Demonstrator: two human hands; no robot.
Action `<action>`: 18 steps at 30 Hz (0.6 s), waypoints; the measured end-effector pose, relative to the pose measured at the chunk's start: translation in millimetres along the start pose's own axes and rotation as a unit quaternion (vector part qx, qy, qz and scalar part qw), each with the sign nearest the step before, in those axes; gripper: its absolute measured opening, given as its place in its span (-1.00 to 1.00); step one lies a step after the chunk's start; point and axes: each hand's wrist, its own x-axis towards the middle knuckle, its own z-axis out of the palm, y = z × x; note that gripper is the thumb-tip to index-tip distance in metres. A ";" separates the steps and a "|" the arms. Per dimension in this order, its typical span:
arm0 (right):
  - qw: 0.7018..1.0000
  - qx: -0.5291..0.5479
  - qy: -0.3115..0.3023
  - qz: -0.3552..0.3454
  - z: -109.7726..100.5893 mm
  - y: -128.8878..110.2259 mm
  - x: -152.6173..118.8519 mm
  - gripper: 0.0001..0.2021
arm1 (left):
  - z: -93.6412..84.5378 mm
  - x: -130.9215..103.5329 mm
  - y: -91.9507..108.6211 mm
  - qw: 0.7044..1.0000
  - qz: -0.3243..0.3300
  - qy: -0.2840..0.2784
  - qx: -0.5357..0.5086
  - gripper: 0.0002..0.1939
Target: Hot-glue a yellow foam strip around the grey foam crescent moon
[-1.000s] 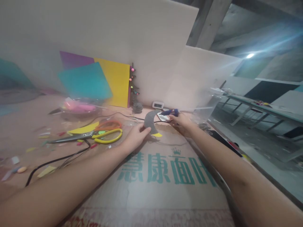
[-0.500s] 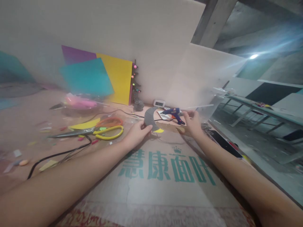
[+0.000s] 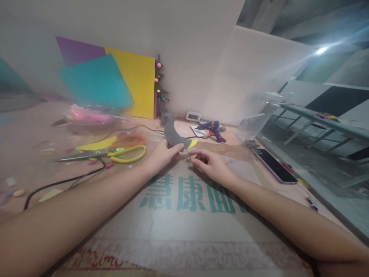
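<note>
My left hand (image 3: 164, 154) pinches a grey crescent-shaped piece (image 3: 173, 132) by its lower edge, thumb in front. A small yellow piece (image 3: 192, 143) sits at the crescent's right end. From that end a thin grey cord (image 3: 188, 151) hangs down. The curled fingertips of my right hand (image 3: 210, 164) close on this cord, just below the yellow piece. Behind my right hand, a blue glue gun (image 3: 211, 130) rests on the table, with no hand on it.
Yellow-and-orange-handled scissors (image 3: 127, 154) lie left among scraps and a black cable (image 3: 66, 180). A phone (image 3: 275, 166) lies near the right edge. Coloured sheets (image 3: 96, 82) lean on the wall beside a small white clock (image 3: 193, 116). Printed sacking (image 3: 178, 227) covers the front.
My right hand has left the glue gun's side and come to the cord by the crescent. The crescent has tilted, its yellow end now pointing right. The view has shifted slightly.
</note>
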 end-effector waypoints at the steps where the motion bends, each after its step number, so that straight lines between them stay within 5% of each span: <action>1: 1.000 -0.018 -0.004 -0.012 0.5 -0.4 -1.4 -0.77 | 0.0 -0.3 0.5 1.000 -0.001 0.000 0.007 -0.73; 7: 0.996 -0.066 0.019 -0.051 0.2 -2.4 -5.7 -0.84 | 0.9 -2.1 2.4 0.999 0.000 0.006 0.050 -0.83; 18: 0.994 0.027 0.098 -0.040 -1.8 5.9 -3.3 -0.82 | 0.5 -6.9 14.6 0.992 0.007 -0.021 0.121 -0.78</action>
